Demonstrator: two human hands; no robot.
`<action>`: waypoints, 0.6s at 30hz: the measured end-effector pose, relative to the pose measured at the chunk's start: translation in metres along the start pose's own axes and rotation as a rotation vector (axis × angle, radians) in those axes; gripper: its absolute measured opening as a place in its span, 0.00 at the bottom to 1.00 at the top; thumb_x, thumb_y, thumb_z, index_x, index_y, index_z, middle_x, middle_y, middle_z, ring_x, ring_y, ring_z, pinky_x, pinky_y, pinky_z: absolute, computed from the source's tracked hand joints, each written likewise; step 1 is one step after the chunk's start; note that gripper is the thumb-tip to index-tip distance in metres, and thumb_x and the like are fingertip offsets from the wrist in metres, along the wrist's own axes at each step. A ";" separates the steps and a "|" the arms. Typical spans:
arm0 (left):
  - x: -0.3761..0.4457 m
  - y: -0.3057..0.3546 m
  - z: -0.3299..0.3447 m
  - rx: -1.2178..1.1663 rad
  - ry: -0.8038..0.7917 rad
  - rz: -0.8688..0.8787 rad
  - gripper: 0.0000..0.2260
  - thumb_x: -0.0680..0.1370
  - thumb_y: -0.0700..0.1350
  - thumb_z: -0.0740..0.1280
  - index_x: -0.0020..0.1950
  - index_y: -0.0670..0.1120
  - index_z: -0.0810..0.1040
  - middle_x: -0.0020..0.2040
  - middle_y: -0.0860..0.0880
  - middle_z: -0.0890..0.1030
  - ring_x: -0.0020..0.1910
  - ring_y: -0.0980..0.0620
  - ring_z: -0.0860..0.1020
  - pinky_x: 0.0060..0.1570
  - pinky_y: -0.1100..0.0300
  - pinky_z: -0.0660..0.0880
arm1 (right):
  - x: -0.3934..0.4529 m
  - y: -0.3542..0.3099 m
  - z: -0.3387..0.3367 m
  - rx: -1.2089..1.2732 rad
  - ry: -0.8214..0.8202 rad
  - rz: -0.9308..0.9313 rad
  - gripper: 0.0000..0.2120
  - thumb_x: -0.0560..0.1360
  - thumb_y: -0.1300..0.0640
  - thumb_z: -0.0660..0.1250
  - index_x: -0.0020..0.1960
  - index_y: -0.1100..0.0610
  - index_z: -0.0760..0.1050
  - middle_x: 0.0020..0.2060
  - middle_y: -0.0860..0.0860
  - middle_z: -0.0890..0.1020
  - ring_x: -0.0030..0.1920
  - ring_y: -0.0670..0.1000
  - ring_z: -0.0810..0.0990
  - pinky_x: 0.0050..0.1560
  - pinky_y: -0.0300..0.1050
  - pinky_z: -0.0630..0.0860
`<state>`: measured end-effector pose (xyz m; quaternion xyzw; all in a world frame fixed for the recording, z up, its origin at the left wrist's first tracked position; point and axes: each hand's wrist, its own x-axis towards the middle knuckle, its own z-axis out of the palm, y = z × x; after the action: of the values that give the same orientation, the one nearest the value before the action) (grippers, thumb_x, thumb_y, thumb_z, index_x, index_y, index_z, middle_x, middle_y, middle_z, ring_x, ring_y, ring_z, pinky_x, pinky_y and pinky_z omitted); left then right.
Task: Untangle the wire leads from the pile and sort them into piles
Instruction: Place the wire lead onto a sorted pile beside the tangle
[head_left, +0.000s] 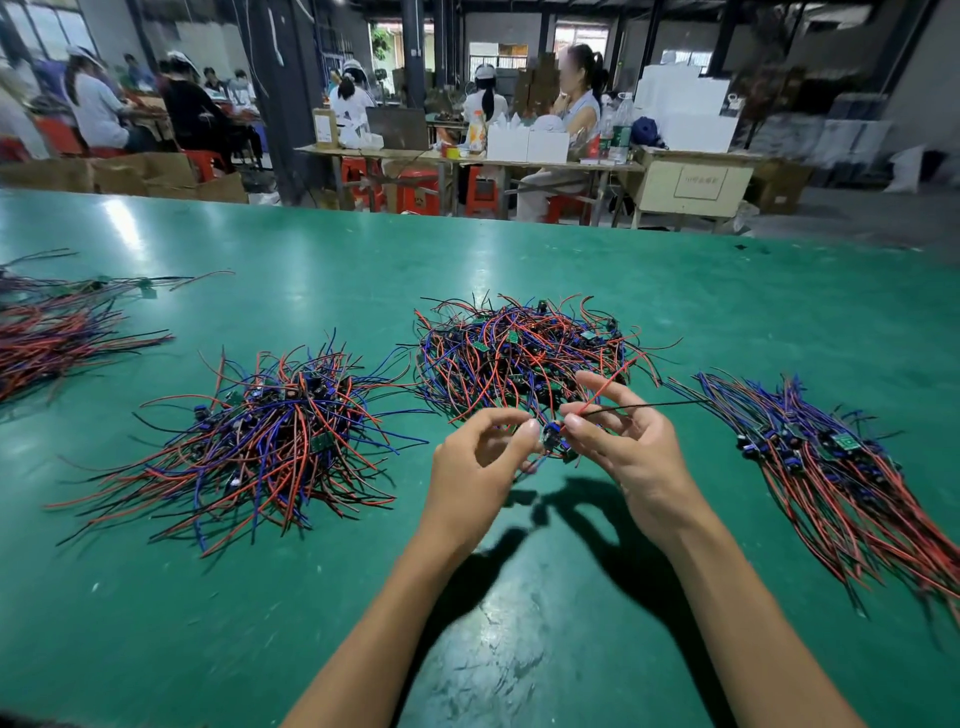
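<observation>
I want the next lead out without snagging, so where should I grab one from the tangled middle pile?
Pinch a loose end sticking out of the tangled middle pile at its near edge, probably coming from your side, where the right hand is. The free tips there stand clear of the knot.

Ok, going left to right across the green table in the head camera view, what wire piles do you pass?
Straightened bundle at the left edge → loose tangled pile → tangled pile behind the hands → aligned sorted bundle on the right, all on the green table.
</observation>
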<state>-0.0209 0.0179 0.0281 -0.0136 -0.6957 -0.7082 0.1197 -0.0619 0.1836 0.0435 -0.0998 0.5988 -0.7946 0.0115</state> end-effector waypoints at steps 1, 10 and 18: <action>0.001 0.003 -0.003 -0.055 -0.101 -0.059 0.07 0.80 0.43 0.71 0.57 0.46 0.82 0.44 0.44 0.87 0.40 0.49 0.85 0.42 0.60 0.79 | -0.001 0.000 0.000 -0.004 -0.021 0.003 0.23 0.75 0.71 0.70 0.67 0.56 0.75 0.45 0.52 0.87 0.42 0.47 0.84 0.48 0.40 0.82; -0.001 0.013 -0.002 -0.165 -0.142 -0.157 0.20 0.75 0.39 0.74 0.66 0.43 0.76 0.45 0.43 0.87 0.41 0.43 0.85 0.51 0.50 0.81 | -0.006 -0.001 0.006 -0.062 -0.139 -0.038 0.31 0.72 0.67 0.72 0.73 0.57 0.68 0.48 0.58 0.87 0.47 0.53 0.86 0.52 0.44 0.81; -0.001 0.013 -0.007 -0.226 -0.234 -0.283 0.11 0.79 0.32 0.66 0.60 0.38 0.81 0.46 0.41 0.86 0.37 0.46 0.84 0.39 0.58 0.82 | -0.001 -0.010 -0.002 -0.127 0.244 0.099 0.31 0.74 0.45 0.72 0.72 0.49 0.64 0.40 0.57 0.87 0.28 0.55 0.83 0.29 0.41 0.78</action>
<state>-0.0160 0.0110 0.0401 -0.0114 -0.6161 -0.7849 -0.0648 -0.0599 0.1891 0.0527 0.0265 0.6490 -0.7598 -0.0287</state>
